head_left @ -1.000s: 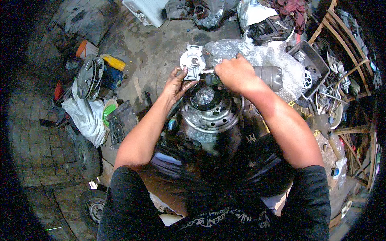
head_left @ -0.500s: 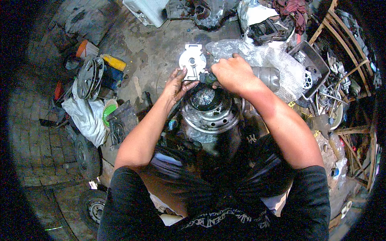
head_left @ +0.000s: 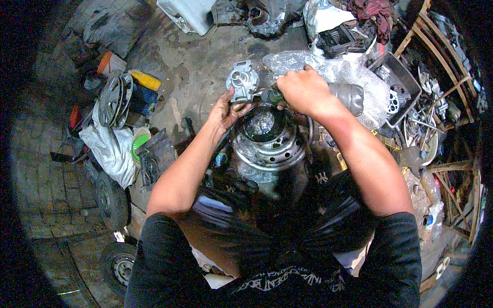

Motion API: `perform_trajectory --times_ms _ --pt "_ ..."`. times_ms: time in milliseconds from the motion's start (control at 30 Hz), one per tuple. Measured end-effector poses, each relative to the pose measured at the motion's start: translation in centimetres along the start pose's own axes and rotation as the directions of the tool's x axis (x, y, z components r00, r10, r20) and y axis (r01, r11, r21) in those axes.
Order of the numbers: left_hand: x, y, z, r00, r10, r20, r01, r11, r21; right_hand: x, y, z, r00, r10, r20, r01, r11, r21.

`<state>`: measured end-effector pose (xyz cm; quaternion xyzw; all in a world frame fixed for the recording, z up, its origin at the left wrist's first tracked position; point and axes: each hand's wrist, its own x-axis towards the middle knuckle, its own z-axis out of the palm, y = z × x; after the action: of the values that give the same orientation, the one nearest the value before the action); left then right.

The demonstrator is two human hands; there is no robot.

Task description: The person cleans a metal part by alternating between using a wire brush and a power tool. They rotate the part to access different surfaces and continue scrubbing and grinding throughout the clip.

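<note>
Between the fingers and thumb of my left hand (head_left: 225, 110) is a silvery cast metal part (head_left: 241, 82), its raised round collar facing up. My right hand (head_left: 303, 92) is wrapped round a grey, see-through plastic bottle (head_left: 349, 97) lying on its side. The bottle's dark neck end (head_left: 271, 96) points left, close to the metal part's lower right edge. Just below both hands, a black round container (head_left: 262, 124) with a wet, shiny inside rests on a steel wheel rim (head_left: 269, 156).
Clear bubble wrap (head_left: 370, 84) lies right of my hands, beside a grey bin (head_left: 395, 87) of metal parts. A white plastic container (head_left: 189, 14) stands at the far side. Hubcaps (head_left: 114, 100), a white cloth (head_left: 110, 154) and tyres (head_left: 120, 267) are at left.
The metal part has turned over, from a flat bright face to the side with the raised collar. My right hand and the bottle have shifted slightly right.
</note>
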<state>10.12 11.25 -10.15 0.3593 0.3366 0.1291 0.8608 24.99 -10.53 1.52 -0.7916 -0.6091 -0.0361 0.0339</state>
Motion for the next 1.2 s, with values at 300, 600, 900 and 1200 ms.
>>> perform_trajectory --times_ms 300,600,900,1200 --pt "0.4 0.1 -0.4 0.992 -0.082 -0.094 0.073 0.992 -0.101 -0.1 -0.1 -0.7 0.998 -0.025 0.061 0.024 0.999 0.028" --pt "-0.8 0.1 1.5 0.985 -0.073 -0.158 0.063 0.996 -0.067 0.3 0.1 0.0 0.997 -0.017 0.075 0.013 0.998 0.055" --pt "-0.3 -0.4 2.2 0.933 -0.167 -0.318 0.106 0.974 -0.200 0.4 -0.7 -0.2 0.994 -0.040 0.105 0.033 0.997 0.070" --pt "0.0 -1.3 1.2 0.943 -0.165 -0.288 0.123 0.979 -0.160 0.6 -1.3 -0.3 0.990 -0.044 0.135 0.034 0.997 0.073"
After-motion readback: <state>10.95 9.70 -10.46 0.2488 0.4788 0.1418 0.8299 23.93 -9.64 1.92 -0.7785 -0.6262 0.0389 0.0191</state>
